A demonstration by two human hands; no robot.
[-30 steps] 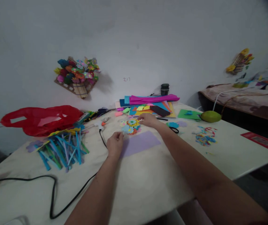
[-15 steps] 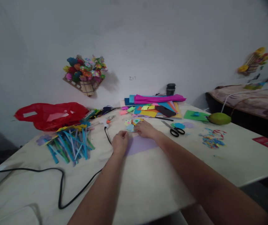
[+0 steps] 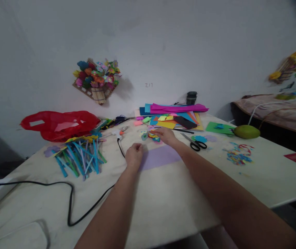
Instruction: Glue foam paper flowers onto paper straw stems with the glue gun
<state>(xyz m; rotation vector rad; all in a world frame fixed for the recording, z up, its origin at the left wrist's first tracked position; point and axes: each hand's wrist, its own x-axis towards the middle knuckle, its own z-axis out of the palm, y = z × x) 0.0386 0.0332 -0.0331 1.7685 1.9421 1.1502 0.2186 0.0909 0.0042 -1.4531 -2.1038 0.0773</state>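
Note:
A lilac sheet (image 3: 162, 158) lies flat on the table in front of me. My left hand (image 3: 134, 156) rests at its left edge, fingers curled together; anything between them is too small to make out. Beyond the sheet, my right hand (image 3: 165, 135) has thumb and forefinger pinched at a small pile of colourful flower cut-outs (image 3: 154, 138). A pale, blurred flower cut-out (image 3: 144, 136) shows just left of those fingertips. Black-handled scissors (image 3: 195, 142) lie to the right of the right hand.
Coloured strips (image 3: 79, 159) and a red plastic bag (image 3: 59, 126) lie left, beside a glue gun (image 3: 118, 134) with its black cable (image 3: 71, 204). Stacked coloured sheets (image 3: 176, 109) are at the back. Paper scraps (image 3: 238, 157) and a green fruit (image 3: 246, 131) lie right.
My right hand has lifted slightly off the lilac sheet and shifted right, uncovering more of it. The cut-outs by its fingertips have moved. My left hand stays near the sheet's edge.

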